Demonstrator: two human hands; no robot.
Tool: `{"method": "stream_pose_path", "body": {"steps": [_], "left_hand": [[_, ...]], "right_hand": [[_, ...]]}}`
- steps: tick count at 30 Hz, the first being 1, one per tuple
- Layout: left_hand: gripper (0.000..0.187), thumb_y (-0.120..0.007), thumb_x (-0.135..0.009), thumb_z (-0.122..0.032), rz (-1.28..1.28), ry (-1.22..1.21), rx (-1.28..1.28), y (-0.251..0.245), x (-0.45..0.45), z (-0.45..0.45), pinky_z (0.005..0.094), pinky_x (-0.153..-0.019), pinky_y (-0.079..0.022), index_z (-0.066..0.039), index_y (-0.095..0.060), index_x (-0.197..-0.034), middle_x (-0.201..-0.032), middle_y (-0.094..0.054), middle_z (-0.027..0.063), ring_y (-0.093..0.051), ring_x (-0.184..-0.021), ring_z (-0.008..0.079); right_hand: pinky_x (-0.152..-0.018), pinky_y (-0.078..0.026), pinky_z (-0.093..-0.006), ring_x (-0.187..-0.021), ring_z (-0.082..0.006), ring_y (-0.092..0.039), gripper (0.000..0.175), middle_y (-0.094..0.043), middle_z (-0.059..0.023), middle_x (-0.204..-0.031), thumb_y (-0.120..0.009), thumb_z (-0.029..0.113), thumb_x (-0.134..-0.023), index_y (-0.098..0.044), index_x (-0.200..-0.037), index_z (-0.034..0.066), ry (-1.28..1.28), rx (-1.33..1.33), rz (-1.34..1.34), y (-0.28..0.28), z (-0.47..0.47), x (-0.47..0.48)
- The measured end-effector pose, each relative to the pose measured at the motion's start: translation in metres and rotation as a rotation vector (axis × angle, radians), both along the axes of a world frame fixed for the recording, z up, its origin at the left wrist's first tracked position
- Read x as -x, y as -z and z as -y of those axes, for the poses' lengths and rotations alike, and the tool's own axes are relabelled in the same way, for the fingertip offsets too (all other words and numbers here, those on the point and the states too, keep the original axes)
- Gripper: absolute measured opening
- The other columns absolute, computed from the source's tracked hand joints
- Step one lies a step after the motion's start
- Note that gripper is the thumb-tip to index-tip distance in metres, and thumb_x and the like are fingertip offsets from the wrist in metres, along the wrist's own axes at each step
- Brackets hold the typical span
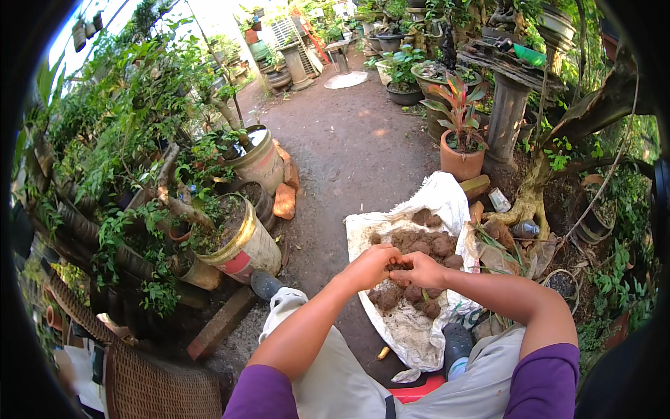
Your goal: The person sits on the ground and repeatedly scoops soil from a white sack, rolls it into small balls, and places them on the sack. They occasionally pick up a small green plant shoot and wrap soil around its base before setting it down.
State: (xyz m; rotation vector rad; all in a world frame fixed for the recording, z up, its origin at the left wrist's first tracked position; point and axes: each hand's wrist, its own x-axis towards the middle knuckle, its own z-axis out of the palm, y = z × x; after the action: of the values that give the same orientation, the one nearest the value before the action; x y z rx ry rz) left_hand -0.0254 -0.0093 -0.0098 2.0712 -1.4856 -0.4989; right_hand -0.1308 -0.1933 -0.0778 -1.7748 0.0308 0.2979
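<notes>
My left hand (378,266) and my right hand (419,269) meet over a white woven sack (366,230) spread on the ground between my feet. Their fingers are curled together around a small brown, soil-like piece, mostly hidden by them. Beyond the hands lies a heap of brown, fibrous clumps (419,242) that look like soil or root balls. More such clumps (390,298) lie on the nearer part of the sack, and one has a small green shoot (425,295).
A bucket planter (256,246), a brick (284,201) and a wooden block (222,322) stand left. At right are a terracotta pot (461,160), a plastic bottle (525,229) and a tree trunk (531,183). A wicker chair (162,387) is at lower left. The dirt path (345,136) runs ahead.
</notes>
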Motion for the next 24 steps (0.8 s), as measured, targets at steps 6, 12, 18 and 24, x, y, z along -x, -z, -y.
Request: {"method": "stream_pose_path", "body": {"steps": [6,12,18,24], "left_hand": [[0.034,-0.066,-0.086,-0.003,-0.173,-0.094,0.000,0.019,-0.009,0.013,0.0405,-0.093,-0.056,-0.001,-0.069,-0.120,-0.108,-0.072,0.0168,-0.071,-0.102,0.0297],[0.039,-0.050,-0.099,-0.025,-0.453,-0.165,-0.204,0.031,-0.009,0.014,0.0397,-0.087,-0.055,0.005,-0.068,-0.117,-0.105,-0.074,0.0174,-0.072,-0.096,0.0260],[0.054,-0.052,-0.107,-0.047,-0.435,-0.143,-0.255,0.026,-0.001,0.018,0.0387,-0.076,-0.053,0.003,-0.071,-0.102,-0.087,-0.070,0.0114,-0.065,-0.081,0.0193],[0.068,-0.056,-0.104,-0.063,-0.327,-0.090,-0.330,0.024,-0.004,0.014,0.0366,-0.069,-0.050,0.001,-0.073,-0.089,-0.075,-0.067,0.0070,-0.061,-0.072,0.0171]], "right_hand": [[-0.075,-0.051,-0.0365,-0.079,-0.0152,-0.065,0.035,-0.073,-0.0099,-0.089,-0.071,0.031,-0.101,-0.072,-0.110,-0.0022,0.129,0.136,0.064,0.005,0.012,0.010],[-0.085,-0.052,-0.0403,-0.090,-0.0206,-0.068,0.033,-0.075,-0.0170,-0.094,-0.068,0.028,-0.100,-0.072,-0.110,-0.0033,0.150,0.264,0.174,-0.012,0.010,0.023],[-0.092,-0.052,-0.0363,-0.099,-0.0176,-0.071,0.031,-0.078,-0.0145,-0.107,-0.070,0.024,-0.100,-0.075,-0.122,0.0032,0.061,0.159,0.288,-0.011,-0.001,0.030],[-0.080,-0.052,-0.0337,-0.085,-0.0075,-0.063,0.030,-0.077,-0.0044,-0.093,-0.077,0.028,-0.097,-0.077,-0.108,-0.0002,0.134,0.134,0.164,-0.005,-0.006,0.028]]}}
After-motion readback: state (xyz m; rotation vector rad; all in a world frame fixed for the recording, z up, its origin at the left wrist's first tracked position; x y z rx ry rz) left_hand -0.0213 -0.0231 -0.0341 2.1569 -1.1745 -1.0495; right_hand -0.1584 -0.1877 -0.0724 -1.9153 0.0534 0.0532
